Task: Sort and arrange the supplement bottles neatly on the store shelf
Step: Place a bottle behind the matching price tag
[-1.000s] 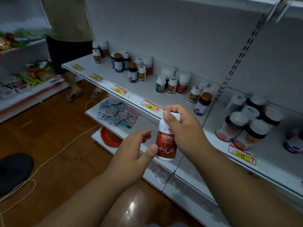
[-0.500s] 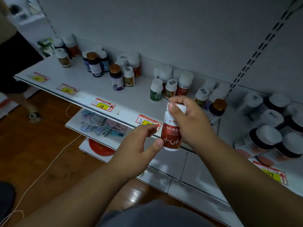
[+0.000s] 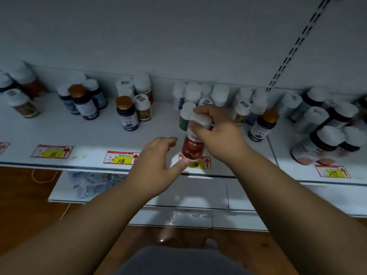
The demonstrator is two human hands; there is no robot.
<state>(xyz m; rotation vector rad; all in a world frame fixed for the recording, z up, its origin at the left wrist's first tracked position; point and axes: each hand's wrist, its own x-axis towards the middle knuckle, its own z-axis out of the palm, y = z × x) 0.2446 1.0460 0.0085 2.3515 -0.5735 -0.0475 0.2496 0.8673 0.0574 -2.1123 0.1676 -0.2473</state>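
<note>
Shelf-edge price tags read 118 (image 3: 121, 158) and 299 (image 3: 333, 172) — other labels are too blurred.

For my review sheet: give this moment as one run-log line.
right hand grips red-label bottle by its cap | left hand thumb under its base | bottle above shelf front edge | not yet placed

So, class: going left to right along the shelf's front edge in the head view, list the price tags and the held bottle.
Tag marked 68 → tag marked 118 → red-labelled bottle held by the right hand → tag marked 299.
</note>
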